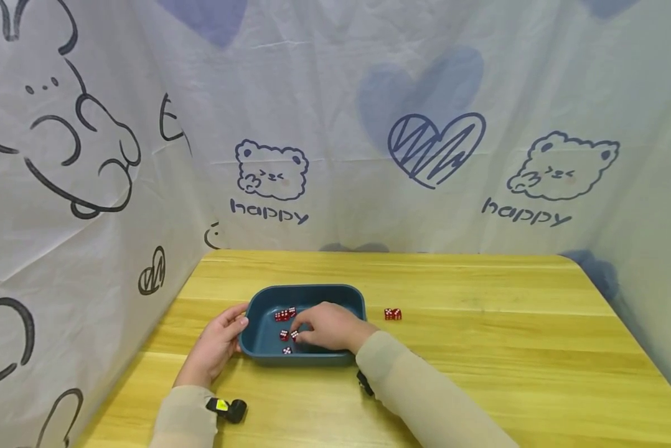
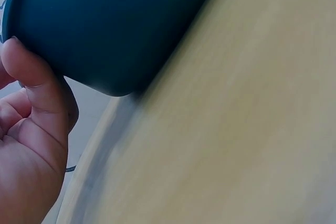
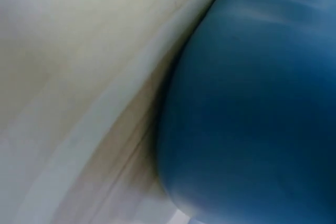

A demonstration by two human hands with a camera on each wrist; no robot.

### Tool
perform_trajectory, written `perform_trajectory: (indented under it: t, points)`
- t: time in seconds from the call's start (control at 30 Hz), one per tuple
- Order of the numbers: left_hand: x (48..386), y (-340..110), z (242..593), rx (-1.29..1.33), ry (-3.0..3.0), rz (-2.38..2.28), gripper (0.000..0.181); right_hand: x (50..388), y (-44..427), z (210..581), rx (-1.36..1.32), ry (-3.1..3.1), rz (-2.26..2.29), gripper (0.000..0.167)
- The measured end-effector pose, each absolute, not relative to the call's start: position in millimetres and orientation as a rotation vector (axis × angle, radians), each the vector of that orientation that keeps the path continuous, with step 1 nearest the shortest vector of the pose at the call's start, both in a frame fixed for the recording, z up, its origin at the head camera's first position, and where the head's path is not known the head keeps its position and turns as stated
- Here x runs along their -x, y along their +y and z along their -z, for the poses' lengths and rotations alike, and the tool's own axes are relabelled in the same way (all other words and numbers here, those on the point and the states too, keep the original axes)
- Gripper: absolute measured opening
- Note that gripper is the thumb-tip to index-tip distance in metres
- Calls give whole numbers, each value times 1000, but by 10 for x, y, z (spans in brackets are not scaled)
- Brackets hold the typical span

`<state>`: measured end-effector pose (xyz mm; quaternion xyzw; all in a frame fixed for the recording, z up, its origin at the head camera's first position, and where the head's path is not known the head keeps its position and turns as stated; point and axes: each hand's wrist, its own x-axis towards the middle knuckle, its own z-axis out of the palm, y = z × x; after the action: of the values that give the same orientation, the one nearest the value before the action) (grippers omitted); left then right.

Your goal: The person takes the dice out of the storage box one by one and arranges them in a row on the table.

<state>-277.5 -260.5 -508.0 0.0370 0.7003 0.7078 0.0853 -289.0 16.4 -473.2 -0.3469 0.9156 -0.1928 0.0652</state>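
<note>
Fingers [image 1: 304, 323] of the right hand [image 1: 332, 326], head view, seemingly pinch a die [image 1: 294, 336] in the tray [image 1: 307, 360], likely arranging it, careful placing needed next; left wrist, the left hand [image 2: 35, 137] grips the tray's left end; right wrist, tray on table [image 3: 73, 93].

Heart-printed curtain [image 1: 347, 186] behind yellow wooden table [image 1: 509, 336]

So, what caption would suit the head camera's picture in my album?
Left hand holding a blue tray, right hand touching a red die inside; two dice lie outside on the wooden table.
</note>
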Motion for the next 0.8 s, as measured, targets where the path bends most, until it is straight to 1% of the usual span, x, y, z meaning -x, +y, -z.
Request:
perform_trajectory:
  t: [0.27, 0.67, 0.8]
  points:
    - [2785, -2611, 5092, -114, 2078, -2113, 49, 2912, 281, 4643, 1075, 2813, 575, 18]
    - [2783, -2620, 5105, -119, 2093, -2105, 49, 2947, 519, 4527, 999, 2839, 628, 18]
    - [2783, -2619, 5105, -106, 2106, -2098, 48, 2933, 587, 4493, 966, 2833, 636, 22]
